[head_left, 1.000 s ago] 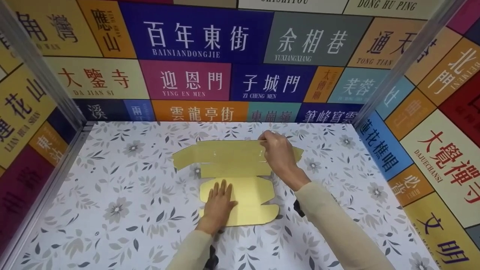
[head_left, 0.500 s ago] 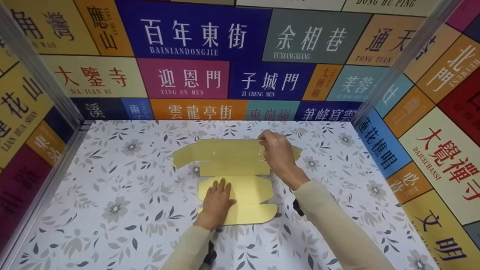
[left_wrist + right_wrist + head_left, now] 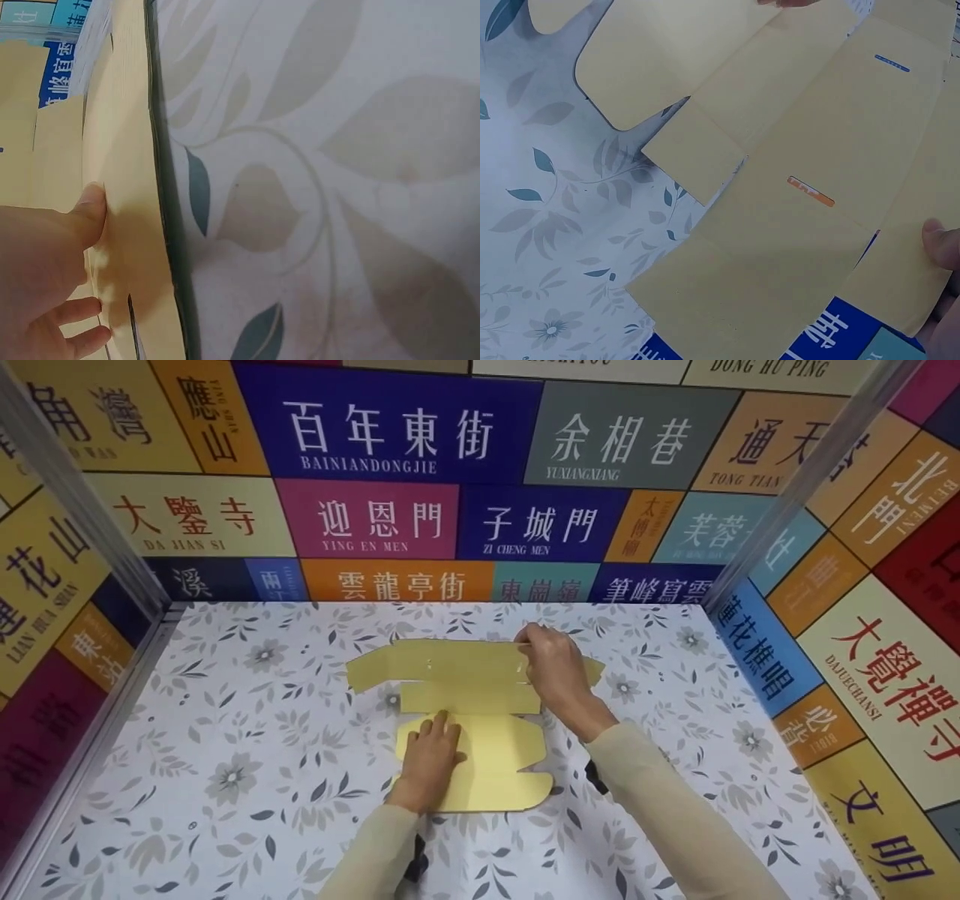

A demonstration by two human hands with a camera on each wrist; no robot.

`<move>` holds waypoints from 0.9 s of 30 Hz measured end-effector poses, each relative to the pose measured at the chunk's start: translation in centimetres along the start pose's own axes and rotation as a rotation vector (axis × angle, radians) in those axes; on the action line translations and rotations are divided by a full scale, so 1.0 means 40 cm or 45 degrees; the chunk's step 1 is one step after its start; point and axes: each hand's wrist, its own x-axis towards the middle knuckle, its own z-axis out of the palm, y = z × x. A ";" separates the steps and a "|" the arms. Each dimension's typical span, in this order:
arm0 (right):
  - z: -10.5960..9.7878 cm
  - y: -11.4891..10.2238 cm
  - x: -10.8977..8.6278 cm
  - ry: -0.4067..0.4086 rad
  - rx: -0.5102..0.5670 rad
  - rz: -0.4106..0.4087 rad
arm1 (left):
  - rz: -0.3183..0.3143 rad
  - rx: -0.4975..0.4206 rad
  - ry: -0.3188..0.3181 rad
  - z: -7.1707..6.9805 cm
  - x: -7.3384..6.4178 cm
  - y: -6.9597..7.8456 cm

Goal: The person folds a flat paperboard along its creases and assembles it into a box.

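A flat cardboard box blank [image 3: 501,746], tan-yellow with cut flaps, lies on the table. Its far part is raised, and two slots run through that panel [image 3: 810,191]. My left hand [image 3: 431,754] rests on the near panel, fingers pointing to the far side and their tips close to the crease. In the left wrist view, the thumb [image 3: 91,214] lies on the board. My right hand [image 3: 559,667] pinches the raised panel at its top edge near the right end. The right thumb [image 3: 941,244] presses one face; the fingers behind the edge are partly hidden.
A white cloth with a grey leaf and flower print [image 3: 232,780] covers the table. Colourful sign-printed walls [image 3: 382,521] enclose the back and both sides, with clear corner strips [image 3: 810,472] where they meet.
My left hand has slid slightly forward over the near panel, towards the crease. The right hand keeps its pinch on the raised panel in nearly the same place.
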 end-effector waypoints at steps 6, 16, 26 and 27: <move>0.008 -0.001 -0.005 -0.003 -0.006 -0.010 | -0.030 -0.048 -0.075 -0.005 0.008 -0.004; 0.020 0.003 -0.013 0.013 -0.030 -0.027 | 0.027 -0.075 -0.196 -0.032 0.043 -0.018; 0.044 0.013 -0.029 -0.002 -0.050 -0.050 | -0.010 0.026 -0.400 -0.045 0.068 -0.043; 0.046 0.014 -0.030 0.000 -0.053 -0.058 | -0.020 0.012 -0.424 -0.044 0.070 -0.046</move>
